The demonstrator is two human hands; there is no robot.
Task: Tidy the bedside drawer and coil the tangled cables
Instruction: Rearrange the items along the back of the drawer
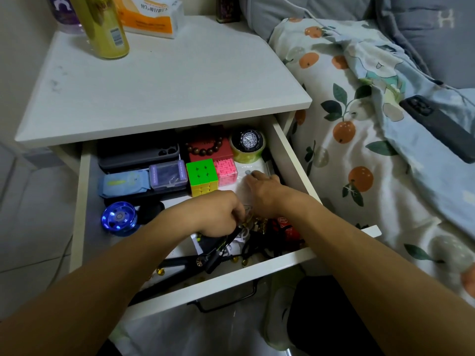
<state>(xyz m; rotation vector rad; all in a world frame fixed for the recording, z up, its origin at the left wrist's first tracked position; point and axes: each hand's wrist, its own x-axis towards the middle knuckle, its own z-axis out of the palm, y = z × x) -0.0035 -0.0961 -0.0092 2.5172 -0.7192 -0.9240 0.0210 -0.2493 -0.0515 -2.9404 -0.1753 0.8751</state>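
Observation:
The white bedside drawer (79,201) stands pulled open. Near its front lies a tangle of black and white cables (246,242) mixed with red and gold trinkets. My left hand (221,214) is down in this tangle, fingers closed around black cable and small bits. My right hand (262,186) reaches over a clear plastic bag (246,170) on the drawer's right side, palm down with fingers bent; I cannot see whether it holds anything. Behind the hands sit a puzzle cube (201,177), a pink maze cube (226,172), a watch (248,140) and a bead bracelet (205,147).
A blue yo-yo (119,218), a lilac clear box (168,174), a blue pack (124,182) and a dark phone case (138,155) fill the drawer's left. On the nightstand top (159,86) stand a yellow bottle (102,24) and tissues (151,14). The bed with a phone (439,127) lies to the right.

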